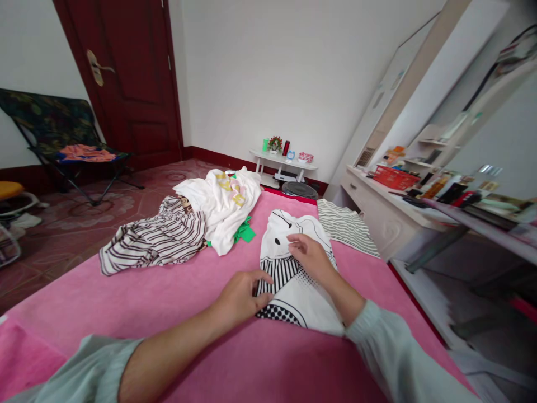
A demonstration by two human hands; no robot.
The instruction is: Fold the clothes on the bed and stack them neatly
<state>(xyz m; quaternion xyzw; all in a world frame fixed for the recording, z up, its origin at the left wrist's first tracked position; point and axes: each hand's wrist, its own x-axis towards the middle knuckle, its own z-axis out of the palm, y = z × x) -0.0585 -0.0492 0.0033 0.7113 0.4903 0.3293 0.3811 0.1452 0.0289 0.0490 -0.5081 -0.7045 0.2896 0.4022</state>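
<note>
A white garment with black stripes, dots and line print (319, 305) lies partly folded on the pink bed cover (218, 358). At its left edge is my left hand (243, 294), thumb and fingers apart and curved around the edge without a visible grip. My right hand (312, 257) rests on or just above the upper part of the garment, fingers loosely stretched; whether they touch the cloth I cannot tell. To the right, a folded striped top (346, 226) lies flat near the bed's edge.
A heap with a white shirt (229, 207), a brown-striped garment (157, 240) and green cloth (244, 230) lies at the left. A dressing table (373, 196) with a red basket (394, 177) stands right. Beyond are a folding chair (54, 126) and a low white shelf (272, 158).
</note>
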